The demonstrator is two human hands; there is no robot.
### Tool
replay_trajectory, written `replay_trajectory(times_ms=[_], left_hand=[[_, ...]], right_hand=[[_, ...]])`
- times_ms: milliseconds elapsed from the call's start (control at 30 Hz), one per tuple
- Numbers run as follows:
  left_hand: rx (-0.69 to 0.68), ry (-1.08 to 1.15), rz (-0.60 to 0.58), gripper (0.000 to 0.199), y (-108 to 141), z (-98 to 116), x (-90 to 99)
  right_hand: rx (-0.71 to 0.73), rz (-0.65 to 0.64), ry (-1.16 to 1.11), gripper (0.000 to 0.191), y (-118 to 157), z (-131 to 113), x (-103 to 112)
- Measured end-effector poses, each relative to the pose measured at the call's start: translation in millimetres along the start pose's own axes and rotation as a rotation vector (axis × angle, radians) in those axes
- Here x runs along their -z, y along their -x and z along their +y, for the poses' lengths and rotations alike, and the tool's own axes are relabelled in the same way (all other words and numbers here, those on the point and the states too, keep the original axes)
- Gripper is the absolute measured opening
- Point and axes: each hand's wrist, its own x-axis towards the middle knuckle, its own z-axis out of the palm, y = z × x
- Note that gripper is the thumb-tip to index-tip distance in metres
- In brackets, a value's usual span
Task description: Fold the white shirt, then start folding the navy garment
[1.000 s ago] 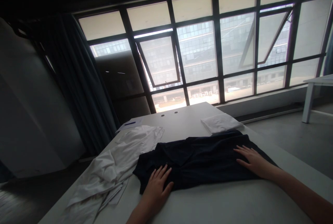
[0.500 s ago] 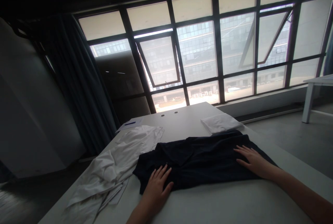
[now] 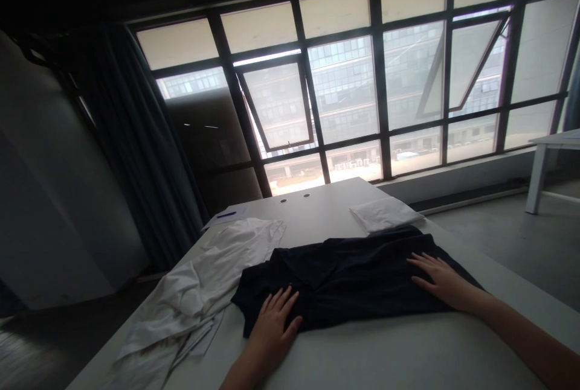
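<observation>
A dark navy garment (image 3: 353,278) lies spread across the near part of the white table (image 3: 362,354). My left hand (image 3: 274,325) rests with its fingers apart on the garment's left end, near its front edge. On the right part of the cloth my right hand (image 3: 437,280) lies flat, fingers spread. Neither hand grips anything. A crumpled white garment (image 3: 194,287) is to the left, close beside the dark cloth. Behind the right end of the dark cloth sits a folded white cloth (image 3: 385,214).
Paper with a blue pen (image 3: 226,215) on it lies at the table's far left. Two small round discs are near the far edge. A second white table (image 3: 539,166) stands at the right. Windows and a dark curtain (image 3: 136,142) are beyond.
</observation>
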Motion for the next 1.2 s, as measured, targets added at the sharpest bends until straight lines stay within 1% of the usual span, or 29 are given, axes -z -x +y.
replay_trajectory(times_ms=[300,633,1200], left_hand=[[-0.001,-0.002,0.001,0.057,-0.2,-1.2,-1.7],[-0.015,0.003,0.023,0.056,-0.4,-4.2,-4.8],[-0.017,-0.002,0.014,0.057,-0.6,-5.0,-5.8]], right_hand=[[-0.005,-0.016,-0.012,0.075,0.2,0.3,1.0],[-0.018,-0.025,0.025,0.076,2.2,-7.6,6.1],[-0.012,-0.009,0.019,0.076,-0.1,-1.5,0.7]])
